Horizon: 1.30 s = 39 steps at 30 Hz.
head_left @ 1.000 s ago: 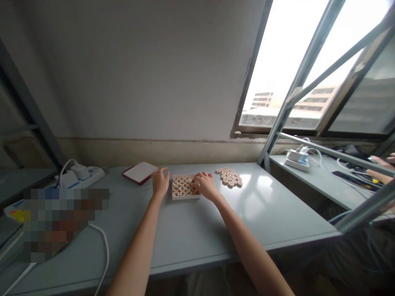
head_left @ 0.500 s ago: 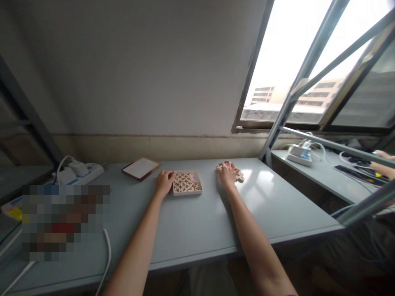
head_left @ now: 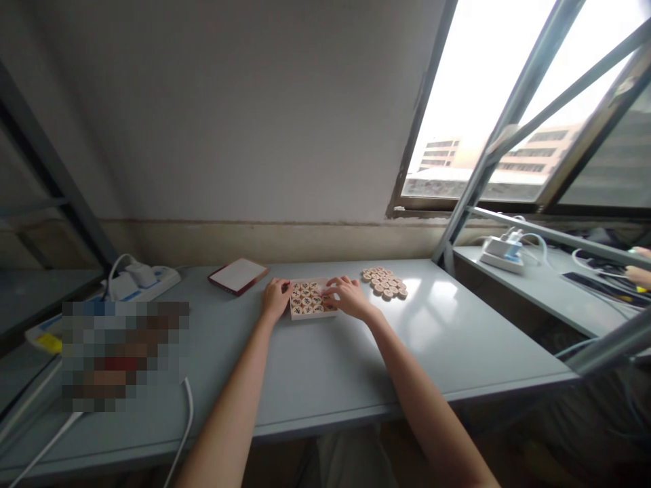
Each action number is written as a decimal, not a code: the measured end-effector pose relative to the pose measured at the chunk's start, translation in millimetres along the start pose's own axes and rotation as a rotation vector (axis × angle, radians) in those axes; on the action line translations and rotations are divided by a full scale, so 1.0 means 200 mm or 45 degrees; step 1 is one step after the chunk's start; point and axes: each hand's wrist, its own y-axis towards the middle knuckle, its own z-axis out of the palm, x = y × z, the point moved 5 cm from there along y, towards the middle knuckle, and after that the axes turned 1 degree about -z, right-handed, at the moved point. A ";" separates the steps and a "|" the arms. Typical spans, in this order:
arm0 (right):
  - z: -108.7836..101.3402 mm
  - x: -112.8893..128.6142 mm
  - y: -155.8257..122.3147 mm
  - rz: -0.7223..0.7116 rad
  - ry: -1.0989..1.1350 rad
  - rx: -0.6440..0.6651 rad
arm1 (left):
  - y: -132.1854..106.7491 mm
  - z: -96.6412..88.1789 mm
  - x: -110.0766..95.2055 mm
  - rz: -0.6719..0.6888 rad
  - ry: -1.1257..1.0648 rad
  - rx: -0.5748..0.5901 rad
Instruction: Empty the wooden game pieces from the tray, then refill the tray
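Power strip [head_left: 161, 278] at left, metal post [head_left: 533, 74] before window [head_left: 470, 102]

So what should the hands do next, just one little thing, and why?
Maybe the right hand should settle at the right side of the box and let go of anything it holds, though I can't tell whether it does. It's over that side, the left hand is at the opposite edge, and round pieces sit in rows inside.

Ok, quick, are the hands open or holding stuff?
Left hand: at the left edge of the box, partly curled; grip can't be told.
Right hand: over its right side; can't tell if holding anything.
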 end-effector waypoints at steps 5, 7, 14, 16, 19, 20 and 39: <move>-0.01 0.03 0.00 -0.002 -0.036 -0.041 | 0.00 -0.01 -0.01 0.000 -0.007 -0.001; -0.02 0.03 0.00 0.010 -0.013 -0.061 | 0.00 -0.01 -0.01 -0.004 -0.005 -0.001; -0.07 -0.12 -0.01 0.355 0.159 -0.204 | 0.00 0.00 0.00 0.015 0.007 0.009; -0.06 -0.21 -0.03 0.502 0.121 -0.212 | 0.01 0.01 0.01 0.003 0.006 0.013; -0.04 -0.30 -0.07 0.618 -0.030 -0.221 | 0.01 0.01 0.01 -0.004 -0.007 0.021; -0.04 -0.31 -0.07 0.636 -0.076 -0.247 | 0.01 0.01 0.01 -0.002 -0.009 0.020; -0.12 -0.13 -0.04 0.140 0.024 -0.246 | 0.02 0.01 0.02 0.003 0.013 0.021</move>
